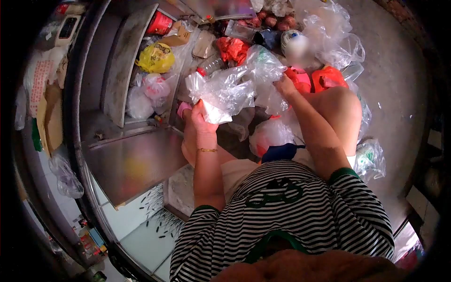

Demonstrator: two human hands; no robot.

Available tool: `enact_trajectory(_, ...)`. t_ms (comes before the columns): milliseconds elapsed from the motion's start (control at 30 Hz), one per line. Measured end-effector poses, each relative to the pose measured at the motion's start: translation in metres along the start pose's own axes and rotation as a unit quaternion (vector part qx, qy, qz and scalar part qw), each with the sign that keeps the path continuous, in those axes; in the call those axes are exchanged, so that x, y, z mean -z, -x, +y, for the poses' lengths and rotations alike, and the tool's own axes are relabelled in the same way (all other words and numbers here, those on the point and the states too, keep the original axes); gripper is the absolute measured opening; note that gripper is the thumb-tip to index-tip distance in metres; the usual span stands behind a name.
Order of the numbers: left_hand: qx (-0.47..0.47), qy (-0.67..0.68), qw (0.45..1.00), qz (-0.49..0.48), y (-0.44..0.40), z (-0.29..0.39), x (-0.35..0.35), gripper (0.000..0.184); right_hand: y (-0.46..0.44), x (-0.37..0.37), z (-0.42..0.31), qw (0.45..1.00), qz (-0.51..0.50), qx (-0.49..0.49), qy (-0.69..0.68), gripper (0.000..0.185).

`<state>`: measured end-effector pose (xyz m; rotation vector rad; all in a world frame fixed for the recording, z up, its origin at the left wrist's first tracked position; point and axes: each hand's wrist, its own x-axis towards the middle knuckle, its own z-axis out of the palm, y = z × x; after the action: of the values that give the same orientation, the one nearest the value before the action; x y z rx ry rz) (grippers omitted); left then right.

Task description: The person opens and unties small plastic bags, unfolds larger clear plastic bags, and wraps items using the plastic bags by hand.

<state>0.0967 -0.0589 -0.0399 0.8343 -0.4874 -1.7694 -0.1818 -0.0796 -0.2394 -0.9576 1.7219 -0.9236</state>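
A crumpled transparent plastic bag [237, 91] is stretched between my two hands, in front of my knees. My left hand [204, 120] is closed on its left end, where a white folded part [217, 112] stands up by the thumb. At the other side my right hand [285, 88] has its fingers closed on the bag's film, beside a second transparent bag with green print [265, 61]. Part of the right fingers is hidden by plastic. Just behind the bag lie a plastic bottle with a red cap [210, 66] and a red bag [232, 50].
At my left stands an open cabinet [115, 66] holding a yellow bag [156, 58], white bags [141, 101] and a red tub [159, 22]; its door [136, 160] hangs low. More transparent bags [329, 37] and an orange-red bag [329, 77] lie on the floor to the right.
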Motion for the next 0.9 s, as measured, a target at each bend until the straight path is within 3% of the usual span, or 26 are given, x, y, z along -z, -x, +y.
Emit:
enact_trajectory(67, 0.002, 0.003, 1.000, -0.012, 0.003, 0.000, -0.005, 0.063, 0.026, 0.014, -0.035, 0.996, 0.047, -0.015, 0.080, 0.048)
enact_trajectory(167, -0.001, 0.009, 1.000, -0.003, 0.004, -0.001, -0.004, 0.063, 0.004, 0.014, -0.007, 0.979, 0.080, 0.014, 0.189, 0.045)
enact_trajectory(267, 0.001, 0.007, 1.000, -0.002, 0.004, -0.002, 0.003, 0.063, 0.004, 0.024, -0.017, 0.971, 0.119, 0.044, 0.204, 0.035)
enact_trajectory(367, -0.019, 0.001, 1.000, 0.017, 0.005, -0.003, 0.001, 0.064, 0.001, 0.043, -0.027, 0.998, -0.005, -0.069, 0.010, 0.029)
enact_trajectory(400, -0.016, 0.004, 0.999, 0.028, 0.006, -0.003, 0.001, 0.064, 0.024, 0.045, -0.053, 0.978, 0.053, -0.124, -0.162, 0.027)
enact_trajectory(433, -0.013, 0.007, 0.999, 0.039, 0.006, -0.002, 0.000, 0.064, 0.023, 0.049, -0.051, 0.984, 0.030, -0.113, -0.132, 0.029)
enact_trajectory(500, -0.010, 0.003, 0.999, 0.052, 0.008, -0.003, -0.002, 0.065, 0.017, 0.058, -0.050, 0.993, -0.020, -0.096, -0.070, 0.032)
enact_trajectory(533, -0.011, -0.003, 0.999, 0.051, 0.009, -0.003, -0.004, 0.065, 0.015, 0.065, -0.053, 0.997, -0.053, -0.051, 0.022, 0.063)
enact_trajectory(633, -0.003, -0.016, 1.000, 0.007, 0.010, -0.002, -0.008, 0.062, 0.025, 0.051, -0.063, 0.988, 0.008, 0.013, 0.151, 0.080)
enact_trajectory(667, 0.001, -0.025, 1.000, 0.004, 0.010, -0.001, -0.008, 0.061, 0.027, 0.053, -0.071, 0.983, -0.022, -0.019, 0.179, 0.087)
enact_trajectory(767, 0.011, 0.011, 0.999, -0.046, 0.009, -0.009, -0.004, 0.050, 0.046, 0.052, -0.099, 0.968, 0.021, 0.054, 0.245, 0.090)
enact_trajectory(800, 0.029, 0.023, 0.999, -0.036, 0.009, -0.014, 0.001, 0.048, 0.043, 0.055, -0.099, 0.982, -0.006, 0.124, 0.142, 0.085)
enact_trajectory(833, 0.049, 0.036, 0.998, -0.026, 0.011, -0.015, -0.004, 0.046, 0.053, 0.058, -0.119, 0.993, -0.080, 0.081, 0.029, 0.080)
enact_trajectory(900, 0.074, 0.029, 0.996, -0.038, 0.018, -0.017, -0.011, 0.043, 0.083, 0.065, -0.156, 0.955, -0.224, -0.008, -0.194, 0.072)
